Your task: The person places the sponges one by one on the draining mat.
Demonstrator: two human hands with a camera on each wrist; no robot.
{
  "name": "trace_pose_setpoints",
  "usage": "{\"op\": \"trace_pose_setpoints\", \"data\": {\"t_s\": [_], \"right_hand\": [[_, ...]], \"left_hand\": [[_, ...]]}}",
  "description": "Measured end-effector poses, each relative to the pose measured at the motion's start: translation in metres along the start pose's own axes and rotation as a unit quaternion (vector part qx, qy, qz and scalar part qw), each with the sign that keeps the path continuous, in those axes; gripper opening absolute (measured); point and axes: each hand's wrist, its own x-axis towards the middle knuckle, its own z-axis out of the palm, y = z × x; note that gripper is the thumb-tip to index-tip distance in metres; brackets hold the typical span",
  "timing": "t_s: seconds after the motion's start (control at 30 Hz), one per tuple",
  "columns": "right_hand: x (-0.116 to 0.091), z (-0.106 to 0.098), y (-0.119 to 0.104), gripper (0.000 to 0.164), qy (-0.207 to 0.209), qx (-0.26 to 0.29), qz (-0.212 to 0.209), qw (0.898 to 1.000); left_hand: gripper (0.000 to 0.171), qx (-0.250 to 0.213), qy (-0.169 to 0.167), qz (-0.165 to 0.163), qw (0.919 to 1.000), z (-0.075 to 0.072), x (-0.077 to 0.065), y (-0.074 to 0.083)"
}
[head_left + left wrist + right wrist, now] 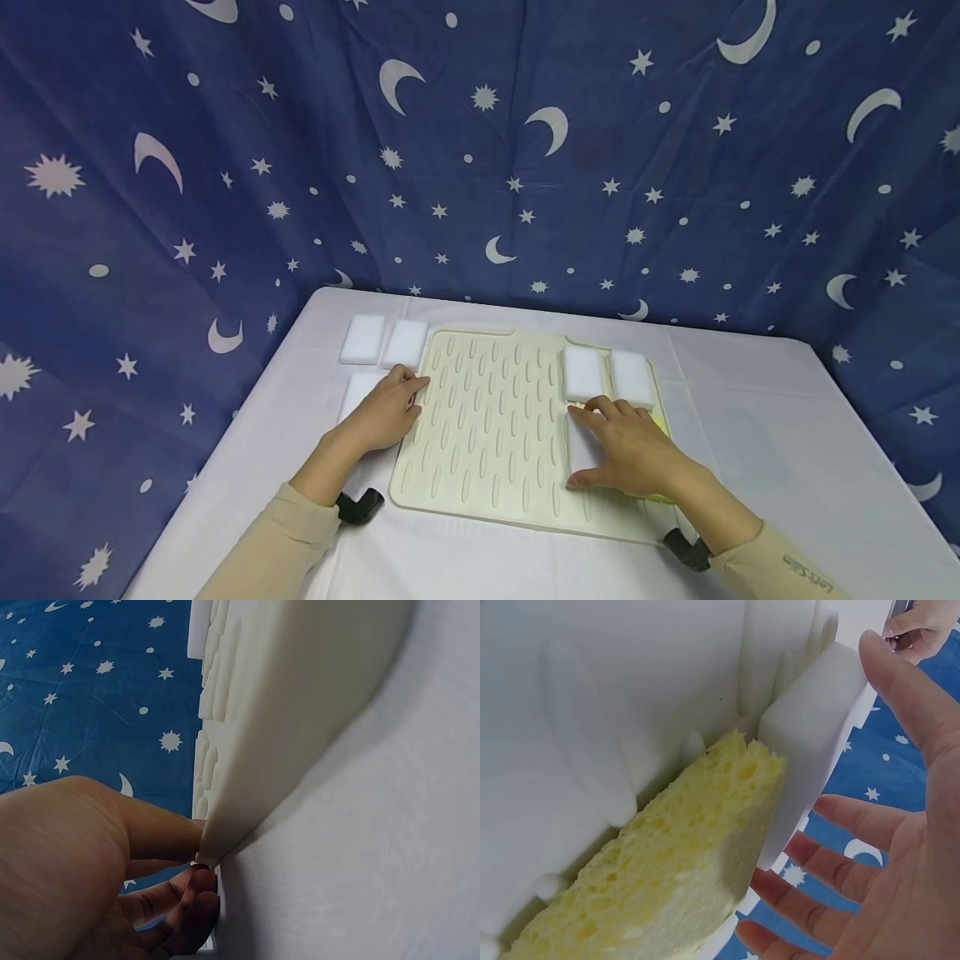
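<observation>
A cream ridged drying mat [487, 425] lies on the table. My left hand [386, 408] is at its left edge. In the left wrist view, thumb and bent fingers pinch the mat's edge [300, 712]. My right hand [633, 446] spreads over the mat's right side, around a white sponge [583, 442]. The right wrist view has the thumb at one end of this white sponge [817, 712] and nearly straight fingers along its far side. A porous yellow sponge [675, 855] lies against it, mostly hidden under my hand in the head view.
Two white sponges, left [583, 372] and right [632, 377], lie on the mat's back right. Left of the mat, more white sponges [363, 339] lie on the white tablecloth [780, 467], one partly behind my left hand. A blue star-patterned curtain [480, 167] hangs behind.
</observation>
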Motion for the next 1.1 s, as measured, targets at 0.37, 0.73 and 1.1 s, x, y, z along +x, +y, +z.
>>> {"op": "trace_pose_setpoints", "data": {"t_s": [0.37,0.73,1.1], "right_hand": [[-0.001,-0.001,0.000,0.102,0.006,-0.003,-0.005,1.000],[0.000,-0.006,0.007,0.099,0.020,0.004,0.006,1.000],[0.000,-0.017,0.021,0.084,0.074,0.055,0.004,0.996]], "left_hand": [[0.051,0.000,0.001,0.000,1.0000,0.000,0.000,-0.001],[0.051,-0.001,0.002,-0.002,1.0000,0.000,0.000,-0.001],[0.051,0.003,0.004,0.003,1.0000,-0.001,-0.002,0.002]]}}
